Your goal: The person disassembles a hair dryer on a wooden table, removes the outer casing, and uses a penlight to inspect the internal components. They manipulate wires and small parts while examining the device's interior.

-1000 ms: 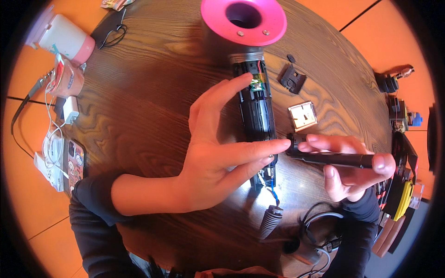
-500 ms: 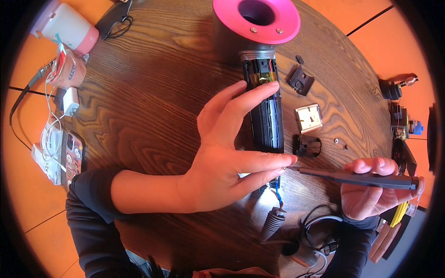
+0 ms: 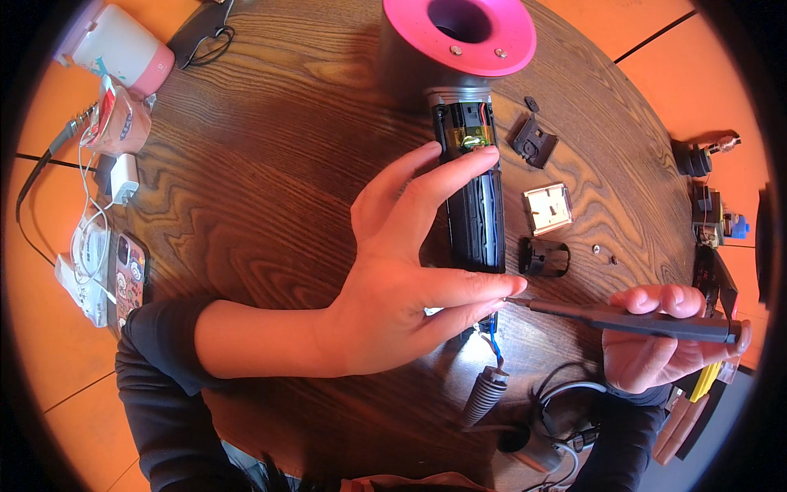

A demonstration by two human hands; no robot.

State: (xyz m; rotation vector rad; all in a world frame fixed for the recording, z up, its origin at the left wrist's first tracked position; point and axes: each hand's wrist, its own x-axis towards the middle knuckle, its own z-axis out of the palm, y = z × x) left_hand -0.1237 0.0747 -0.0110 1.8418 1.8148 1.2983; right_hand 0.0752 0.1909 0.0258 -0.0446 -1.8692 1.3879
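A hair dryer (image 3: pixel 474 234) with a pink-rimmed head lies on the table, its dark handle opened and parts and wires showing. My left hand (image 3: pixel 393 275) grips across the handle: two fingers press its upper part, while the thumb and another finger pinch near the lower end. My right hand (image 3: pixel 648 353) is closed round a dark screwdriver (image 3: pixel 631 318), held almost level. The screwdriver's thin tip meets the handle's lower end beside my left fingertips, which hide the exact contact. Blue wires and a ribbed grey cord sleeve (image 3: pixel 485 397) come out below.
Right of the handle lie a black bracket (image 3: pixel 534 143), a metal-framed pale part (image 3: pixel 548 208), a dark curved cover (image 3: pixel 545 257) and small screws (image 3: pixel 597 248). A phone (image 3: pixel 131 275), a white charger (image 3: pixel 124 179) and a cup (image 3: pixel 123 51) sit at the left. Cables (image 3: pixel 574 402) lie near the front.
The hair dryer has shifted slightly to the right, its head most visibly. Both hands stay nearly in place, with the screwdriver tip still at the handle's lower end.
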